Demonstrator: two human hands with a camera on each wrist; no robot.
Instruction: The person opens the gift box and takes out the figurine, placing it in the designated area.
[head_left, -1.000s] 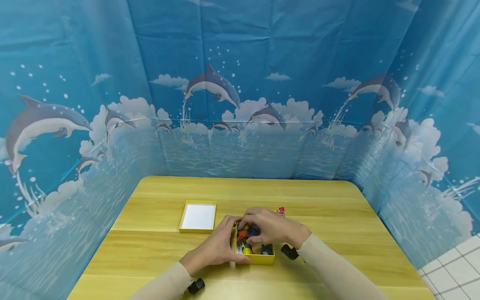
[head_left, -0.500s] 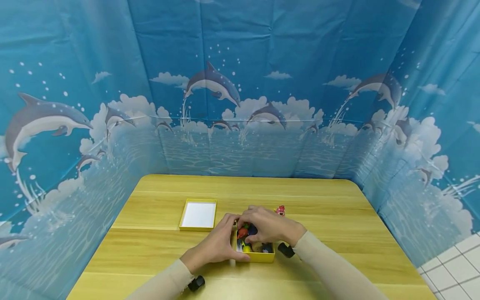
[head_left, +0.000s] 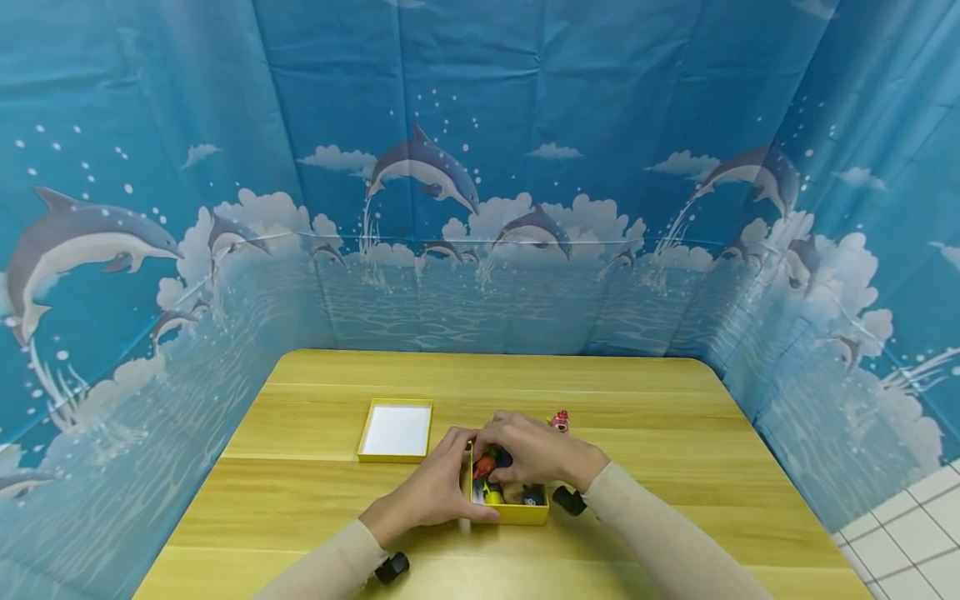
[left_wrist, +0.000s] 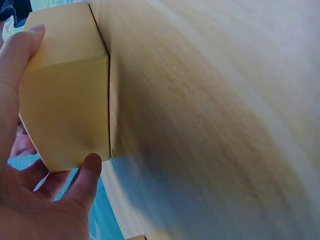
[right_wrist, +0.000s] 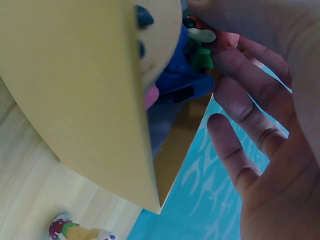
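Note:
An uncovered yellow box (head_left: pixel 517 515) full of small toy figurines stands on the table before me. My left hand (head_left: pixel 431 490) holds the box at its left side, thumb on the near wall and fingers round the far corner; the left wrist view shows the same grip on its outer wall (left_wrist: pixel 70 110). Reaching over the right wall, my right hand (head_left: pixel 531 450) has its thumb and fingers about an orange-red figurine (right_wrist: pixel 225 41) with green on it. Beside that lie a blue figurine (right_wrist: pixel 182 75), a yellow one (head_left: pixel 492 493) and a dark one (head_left: pixel 533 495). Other contents are hidden by the hand.
A shallow yellow lid (head_left: pixel 396 431), white inside, lies to the left of the box. Behind my right hand is a pink-red figurine (head_left: pixel 560 421) on the wooden table (head_left: pixel 637 400). A blue dolphin curtain (head_left: pixel 480 308) surrounds the table's far side.
My right hand and wrist have shifted slightly left and away from me, still in the box. My left hand keeps its hold on the box, and the box stays in place.

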